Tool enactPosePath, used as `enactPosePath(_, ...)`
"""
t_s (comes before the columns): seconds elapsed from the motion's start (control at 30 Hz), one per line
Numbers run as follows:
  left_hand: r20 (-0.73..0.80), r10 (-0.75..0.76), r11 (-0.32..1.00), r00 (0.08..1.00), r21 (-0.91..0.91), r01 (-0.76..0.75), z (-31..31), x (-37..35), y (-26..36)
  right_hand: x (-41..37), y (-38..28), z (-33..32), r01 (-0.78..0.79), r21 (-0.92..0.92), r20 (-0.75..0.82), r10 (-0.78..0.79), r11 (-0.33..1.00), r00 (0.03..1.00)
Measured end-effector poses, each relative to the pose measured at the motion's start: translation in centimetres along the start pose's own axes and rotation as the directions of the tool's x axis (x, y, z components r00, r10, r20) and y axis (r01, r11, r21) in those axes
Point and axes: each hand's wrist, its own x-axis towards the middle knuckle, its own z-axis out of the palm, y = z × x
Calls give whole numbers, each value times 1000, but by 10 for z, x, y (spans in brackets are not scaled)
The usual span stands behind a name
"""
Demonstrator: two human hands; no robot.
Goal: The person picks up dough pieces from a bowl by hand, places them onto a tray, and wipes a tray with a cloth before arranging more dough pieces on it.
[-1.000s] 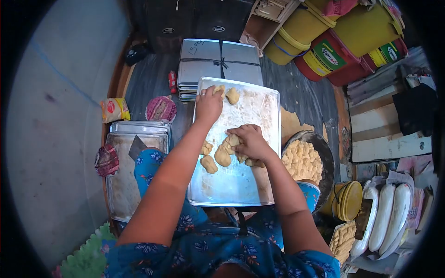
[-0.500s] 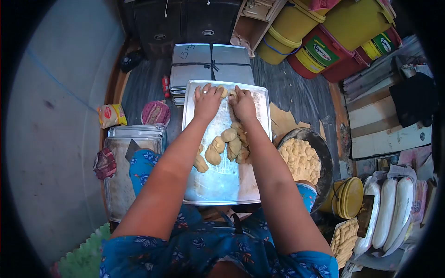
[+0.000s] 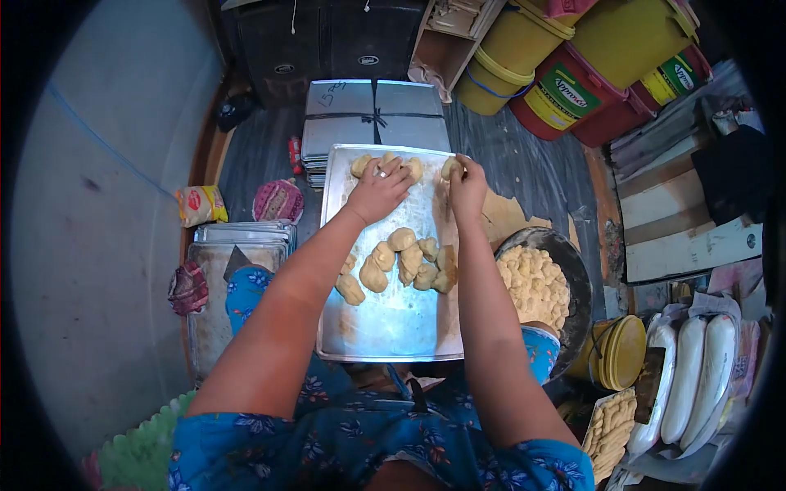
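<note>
A metal tray lies in front of me with a loose cluster of pale dough pieces across its middle. Along the far edge sits a row of dough pieces. My left hand rests by that row, fingers bent over the dough at its right part. At the tray's far right corner, my right hand pinches a small dough piece. My forearms partly cover the tray's sides.
A black basin full of dough pieces stands right of the tray. Tied metal trays are stacked beyond it, more trays lie left. Yellow bucket at lower right; red bucket at upper right.
My right hand has moved right, to the tray's corner, with a dough piece. My left hand has shifted slightly right and nearer, and the row's left dough pieces now show.
</note>
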Motion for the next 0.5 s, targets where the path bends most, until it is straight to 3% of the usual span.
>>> enactPosePath(0.1,128,-15,999,992,-39,20,2,5,-3,-12,22,24,193,-416,110,-162,889,981)
enactPosePath(0.23,210,-51,997,976,-40,60,2,10,-4,-22,11,24,159,-469,133,-108,869,985)
enactPosePath(0.43,237,-64,993,969,-79,85,0,10,-5,-24,29,27,186,-315,118,-156,931,981)
enactPosePath(0.5,239,-65,991,969,-96,90,0,11,-4,-24,25,24,197,-404,163,-142,893,976)
